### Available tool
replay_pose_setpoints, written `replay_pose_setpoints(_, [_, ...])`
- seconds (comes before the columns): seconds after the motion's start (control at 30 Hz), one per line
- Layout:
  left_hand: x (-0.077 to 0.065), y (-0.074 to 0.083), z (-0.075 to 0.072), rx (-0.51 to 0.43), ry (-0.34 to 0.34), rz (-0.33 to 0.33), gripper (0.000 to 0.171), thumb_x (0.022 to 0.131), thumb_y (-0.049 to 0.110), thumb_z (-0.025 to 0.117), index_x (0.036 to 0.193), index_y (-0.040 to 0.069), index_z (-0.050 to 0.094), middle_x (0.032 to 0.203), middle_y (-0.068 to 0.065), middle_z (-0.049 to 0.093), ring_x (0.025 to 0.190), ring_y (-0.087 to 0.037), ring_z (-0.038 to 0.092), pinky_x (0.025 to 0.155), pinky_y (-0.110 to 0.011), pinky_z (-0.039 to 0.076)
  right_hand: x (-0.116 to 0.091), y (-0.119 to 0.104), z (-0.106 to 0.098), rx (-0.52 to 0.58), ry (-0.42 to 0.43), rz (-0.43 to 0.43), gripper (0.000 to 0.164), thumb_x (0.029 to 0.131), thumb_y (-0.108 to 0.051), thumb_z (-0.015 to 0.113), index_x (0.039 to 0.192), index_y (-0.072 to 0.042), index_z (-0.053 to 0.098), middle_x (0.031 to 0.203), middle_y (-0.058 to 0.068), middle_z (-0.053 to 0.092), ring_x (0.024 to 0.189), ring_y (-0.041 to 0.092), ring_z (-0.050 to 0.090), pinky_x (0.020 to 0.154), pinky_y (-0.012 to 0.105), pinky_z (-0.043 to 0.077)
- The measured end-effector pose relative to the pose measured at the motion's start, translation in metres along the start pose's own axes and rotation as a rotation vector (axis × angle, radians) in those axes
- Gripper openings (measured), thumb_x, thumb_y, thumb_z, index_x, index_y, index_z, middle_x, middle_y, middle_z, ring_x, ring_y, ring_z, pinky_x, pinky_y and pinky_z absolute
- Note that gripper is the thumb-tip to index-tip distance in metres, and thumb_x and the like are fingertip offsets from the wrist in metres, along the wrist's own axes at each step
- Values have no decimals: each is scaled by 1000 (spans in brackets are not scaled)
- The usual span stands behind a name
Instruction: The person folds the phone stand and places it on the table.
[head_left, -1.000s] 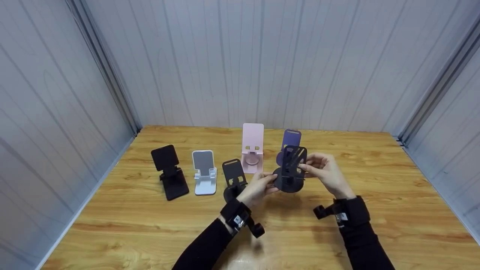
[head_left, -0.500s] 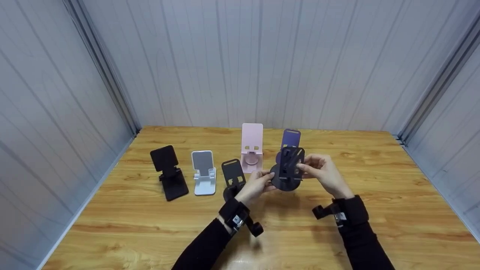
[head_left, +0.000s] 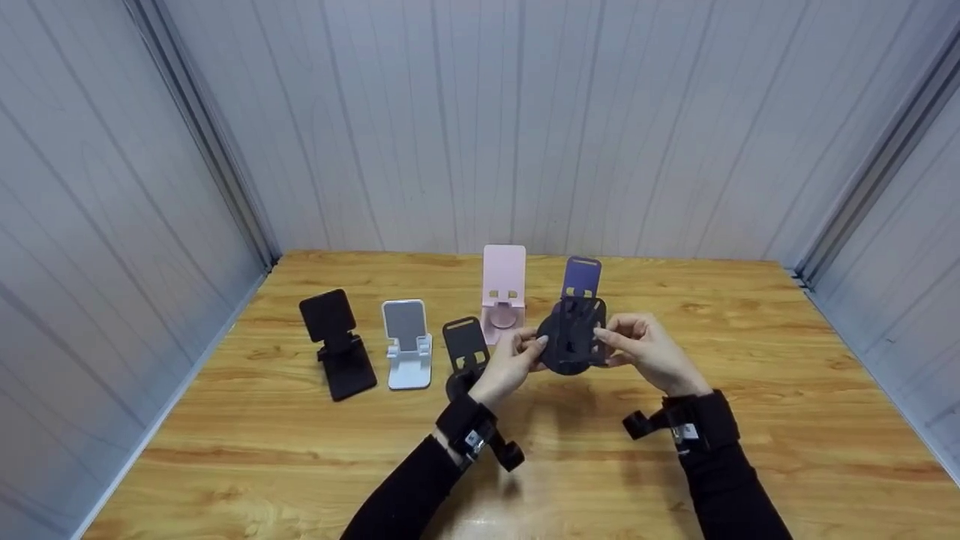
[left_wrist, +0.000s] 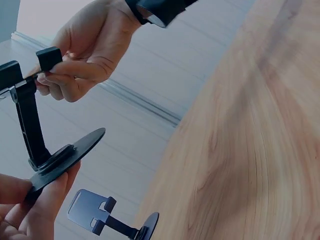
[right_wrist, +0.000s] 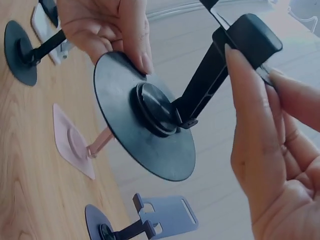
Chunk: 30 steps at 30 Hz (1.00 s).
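Observation:
In the head view, a black phone stand [head_left: 577, 330] with a round base is held up over the table between both hands. My left hand [head_left: 510, 369] pinches the edge of the disc-shaped base [right_wrist: 117, 117], thumb on its upper face. My right hand [head_left: 651, 354] pinches the side of the slotted upper plate. Close up in the right wrist view, a hinged arm [right_wrist: 202, 82] joins base and plate. Directly behind the held stand is a purple phone stand [head_left: 582, 274], its lower part covered in the head view.
On the wooden table [head_left: 300, 465] stand a pink phone stand [head_left: 504, 268], a white one [head_left: 410, 367], a black one [head_left: 347, 367] at far left, and another black one [head_left: 465, 341] partly behind my left hand. Pale panel walls [head_left: 480, 127] enclose the table.
The held stand has shifted slightly left. Its base has tilted and risen a little, while the upper plate sits slightly lower and closer to the base. Both hands keep their grip.

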<state>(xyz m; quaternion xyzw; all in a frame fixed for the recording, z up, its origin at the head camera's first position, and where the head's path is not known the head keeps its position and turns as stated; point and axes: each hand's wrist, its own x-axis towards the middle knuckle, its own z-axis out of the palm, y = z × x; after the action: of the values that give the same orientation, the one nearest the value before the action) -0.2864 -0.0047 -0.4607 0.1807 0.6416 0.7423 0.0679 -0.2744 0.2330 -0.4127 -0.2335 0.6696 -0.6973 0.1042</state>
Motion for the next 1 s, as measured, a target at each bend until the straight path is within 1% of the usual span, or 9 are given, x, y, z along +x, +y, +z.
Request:
replay_pose_setpoints(0.1, [0,1,0,22,24,29,17,109,-3,51,109,-16,62,78,6,66,76,-1,65,74,-17,61,0,0,0,34,-17,19,32,108,-1,57,84,-16,71,79,-7,69,73,4,66,68,22,62])
replay_pose_setpoints(0.17, [0,1,0,43,37,53,21,109,-3,52,115,-20,62,82,-1,72,77,-1,66,76,-19,62,-1,-1,0,53,-31,31,32,108,0,57,84,-15,72,78,-7,70,72,4,66,67,21,62])
replay_pose_setpoints(0.23, [0,1,0,54,45,71,24,109,-3,52,119,-22,61,89,-12,76,79,-2,67,78,-21,63,0,-1,0,64,-45,44,31,108,1,57,85,-15,72,78,-7,70,71,4,66,68,22,63])
replay_pose_setpoints(0.3, [0,1,-1,62,45,96,26,109,-4,52,122,-24,61,98,-22,77,80,-2,68,80,-23,64,0,-1,1,75,-53,57,30,107,0,57,86,-14,73,78,-6,70,71,4,67,69,23,64])
replay_pose_setpoints(0.37, [1,-1,-2,66,45,114,25,109,-4,51,121,-24,60,101,-27,75,81,-1,68,81,-23,64,1,0,2,82,-59,72,29,108,-1,58,87,-14,73,78,-6,70,69,4,66,72,26,65])
replay_pose_setpoints(0.53, [2,-2,-4,87,49,154,24,109,-4,52,120,-23,61,102,-29,75,81,-2,68,81,-24,63,2,1,2,107,-73,103,27,108,-3,59,88,-14,74,78,-6,68,69,4,65,73,27,65])
replay_pose_setpoints(0.73, [1,-1,-3,96,43,163,26,109,-4,52,124,-22,61,109,-35,73,89,-7,71,87,-31,65,2,5,-1,152,-94,152,26,108,-4,60,89,-13,75,78,-5,67,69,5,62,72,25,65])
replay_pose_setpoints(0.83, [1,0,-2,127,53,180,25,108,-4,53,123,-21,63,108,-35,73,90,-10,71,88,-31,64,2,6,-3,158,-110,176,26,108,-5,59,89,-13,75,79,-5,66,68,4,61,71,23,64])
replay_pose_setpoints(1.0, [1,0,-3,194,70,239,24,107,-4,55,121,-20,66,104,-34,74,93,-22,74,88,-31,64,4,9,-4,171,-137,203,27,108,-5,60,89,-14,76,80,-5,69,67,3,61,67,20,62])
